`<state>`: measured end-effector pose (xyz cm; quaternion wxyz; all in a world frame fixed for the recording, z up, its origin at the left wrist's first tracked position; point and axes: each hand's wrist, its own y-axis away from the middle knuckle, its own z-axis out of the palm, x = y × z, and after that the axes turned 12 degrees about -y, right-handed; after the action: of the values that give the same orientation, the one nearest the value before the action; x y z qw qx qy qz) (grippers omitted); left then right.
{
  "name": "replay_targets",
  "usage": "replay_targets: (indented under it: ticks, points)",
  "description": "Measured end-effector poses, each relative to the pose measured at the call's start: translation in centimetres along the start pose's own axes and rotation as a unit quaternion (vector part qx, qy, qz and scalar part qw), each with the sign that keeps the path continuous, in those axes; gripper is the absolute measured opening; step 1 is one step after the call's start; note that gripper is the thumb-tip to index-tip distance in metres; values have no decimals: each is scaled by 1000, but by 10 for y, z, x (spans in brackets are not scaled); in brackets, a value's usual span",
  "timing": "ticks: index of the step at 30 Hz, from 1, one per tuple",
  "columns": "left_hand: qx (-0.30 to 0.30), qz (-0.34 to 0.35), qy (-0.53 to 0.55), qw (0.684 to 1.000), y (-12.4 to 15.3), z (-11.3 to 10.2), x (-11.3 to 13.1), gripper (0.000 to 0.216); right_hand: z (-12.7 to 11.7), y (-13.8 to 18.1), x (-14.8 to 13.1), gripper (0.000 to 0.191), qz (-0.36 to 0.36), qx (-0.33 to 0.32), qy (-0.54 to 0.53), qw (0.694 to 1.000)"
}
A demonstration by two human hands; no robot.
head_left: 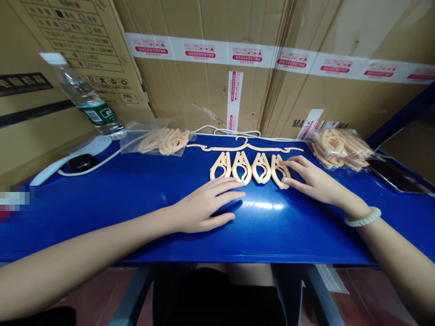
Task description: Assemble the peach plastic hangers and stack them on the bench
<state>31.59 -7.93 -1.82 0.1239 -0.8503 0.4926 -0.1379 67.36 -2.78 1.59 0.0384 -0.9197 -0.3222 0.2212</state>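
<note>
Several cream plastic clips lie in a row on the blue table, just in front of a cream hanger bar. My left hand rests flat on the table with fingers stretched out, fingertips close to the leftmost clips, holding nothing. My right hand lies at the right end of the row, fingers extended and touching the rightmost clip. A pale bead bracelet circles my right wrist.
Two clear bags of cream clips sit at the back left and back right. A water bottle, a white cable and a small black object are at the left. A phone lies at the right. Cardboard boxes stand behind.
</note>
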Motion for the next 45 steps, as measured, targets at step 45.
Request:
replay_targets:
  ticks: [45]
  points:
    - [202, -317, 278, 884, -7, -2, -34, 22, -5, -70, 69, 39, 59, 27, 126, 990]
